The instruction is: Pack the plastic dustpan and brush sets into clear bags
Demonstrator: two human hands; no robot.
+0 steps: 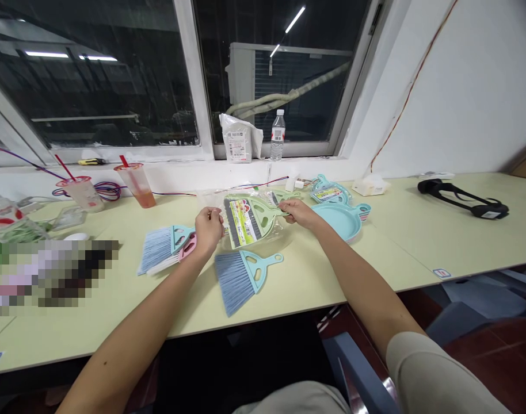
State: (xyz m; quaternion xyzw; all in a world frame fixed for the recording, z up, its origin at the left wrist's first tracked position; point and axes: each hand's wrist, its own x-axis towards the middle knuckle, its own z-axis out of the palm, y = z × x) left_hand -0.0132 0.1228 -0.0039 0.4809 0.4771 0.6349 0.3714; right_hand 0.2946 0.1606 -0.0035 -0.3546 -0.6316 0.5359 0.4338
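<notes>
Both my hands hold a green mini dustpan set (250, 218) wrapped in clear plastic above the pale green table (375, 253). My left hand (208, 229) grips the packet's left edge. My right hand (298, 213) pinches its right side near the handle. A loose blue hand brush (242, 277) lies on the table just below the packet. To the left lie a blue brush (162, 246) and a pink-handled one (176, 259), side by side. Teal dustpans (343, 217) sit stacked to the right of my right hand.
Two iced drinks with straws (136, 183) stand at the back left near coiled cables (110, 190). A water bottle (278, 135) and a white bag (237, 138) rest on the window sill. A black strap device (465, 198) lies at the right. Blue chairs (470, 299) stand below the table edge.
</notes>
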